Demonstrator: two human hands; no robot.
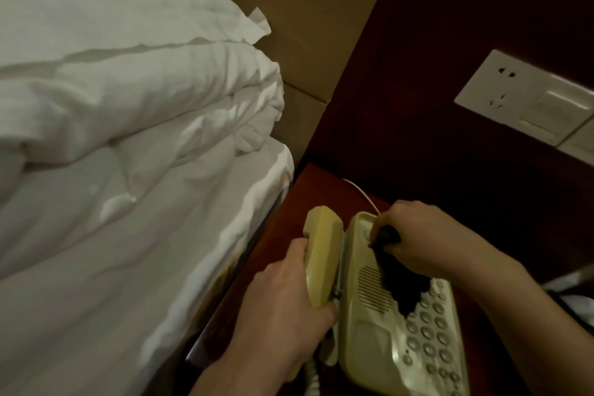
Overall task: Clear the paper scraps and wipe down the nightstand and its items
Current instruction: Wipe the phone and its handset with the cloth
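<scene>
I see the cream telephone base (385, 315) sitting on the dark red worktop (289, 228), just beside the bed (128, 202) with its rumpled white bedding. My left hand (283, 305) is wrapped around the handset (319, 254), holding it just off the left edge of the telephone base. My right hand (418, 238) pinches a dark cloth (401, 283) against the top of the base, the cloth trailing over the speaker grille toward the keypad.

Two bare forearms, left grip (283, 302) & right grip (418, 235) w/o gloves, sleeves, rings.
</scene>
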